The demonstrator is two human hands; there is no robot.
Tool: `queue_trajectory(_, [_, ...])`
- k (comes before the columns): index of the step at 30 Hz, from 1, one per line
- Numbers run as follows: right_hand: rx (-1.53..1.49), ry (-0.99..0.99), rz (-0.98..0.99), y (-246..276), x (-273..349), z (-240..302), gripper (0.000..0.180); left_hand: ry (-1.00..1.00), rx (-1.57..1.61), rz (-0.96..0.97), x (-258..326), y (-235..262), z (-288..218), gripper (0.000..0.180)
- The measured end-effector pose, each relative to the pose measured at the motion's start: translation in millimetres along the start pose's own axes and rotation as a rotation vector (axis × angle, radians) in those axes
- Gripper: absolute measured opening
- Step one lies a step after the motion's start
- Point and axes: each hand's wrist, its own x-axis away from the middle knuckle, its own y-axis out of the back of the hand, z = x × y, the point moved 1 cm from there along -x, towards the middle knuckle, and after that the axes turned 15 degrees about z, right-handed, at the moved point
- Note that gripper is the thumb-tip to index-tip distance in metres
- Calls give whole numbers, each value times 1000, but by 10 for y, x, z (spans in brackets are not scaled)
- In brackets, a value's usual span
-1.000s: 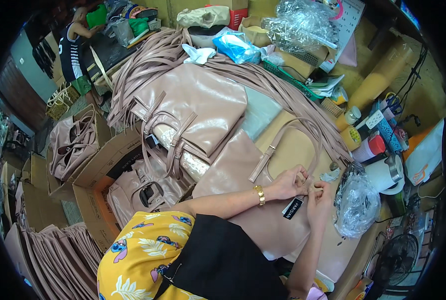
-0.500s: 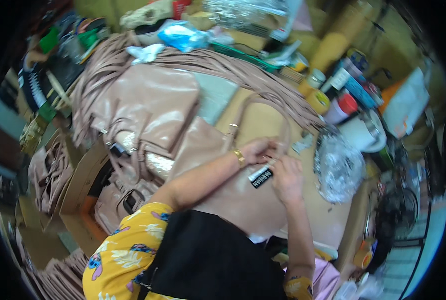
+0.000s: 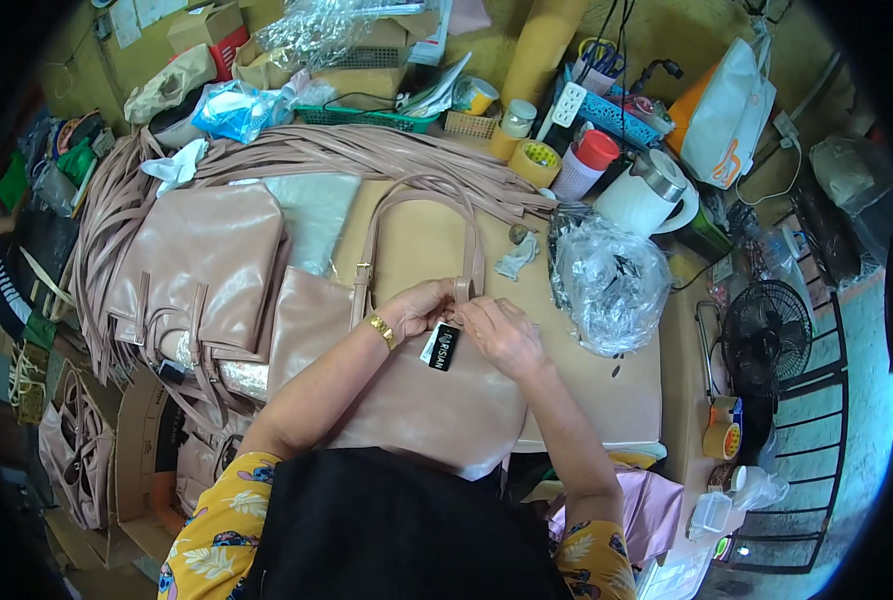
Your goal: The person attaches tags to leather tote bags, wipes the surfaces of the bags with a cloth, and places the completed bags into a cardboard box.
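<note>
Biggest thing first: the worktop (image 3: 627, 410) fills most of the view, and the whole view has swung over since a second ago, so everything on it sits further left and the co-worker (image 3: 7, 300) is squeezed against the left edge. A huge heap of loose pink-brown straps (image 3: 367, 150) runs along the back. The pink-brown bag (image 3: 397, 415) being worked on lies flat right in front of the person, same place on the worktop as before, with a couple of finished-looking bags (image 3: 202, 245) just to its left. Over on the right, the black fan (image 3: 767, 335) shows more fully now, and a wad of clear plastic (image 3: 612, 285) sits near the white kettle (image 3: 647, 195).

The bag's handle (image 3: 372, 245) loops away from the person, and both hands are at its right-hand end. Left hand (image 3: 422, 305) has its fingers curled nearly closed on the strap end; right hand (image 3: 502, 335) pinches the same end from the other side, laid flatter over it than a second ago, when those fingers were more raised. Can't tell if anything smaller is caught between them.

Smallest stuff: black tag (image 3: 445, 348) hanging just below the fingers, and a gold bracelet (image 3: 384, 332) on the left wrist.
</note>
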Motion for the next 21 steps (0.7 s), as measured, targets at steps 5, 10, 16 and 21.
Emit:
queue_trajectory(5, [-504,-108,75,92,-95,-61,34,-42,-37,-88,-98,158,97,19])
queue_trajectory(10, [-335,-469,78,-24,-76,111,40,-211,-115,-334,-66,-202,20,34])
queue_trajectory(16, [-231,-683,7,-2,256,137,32,-229,-334,-458,79,-412,-11,52])
queue_trajectory(21, [-115,-363,-75,36,208,580,35,-311,-294,-458,28,-475,6,56])
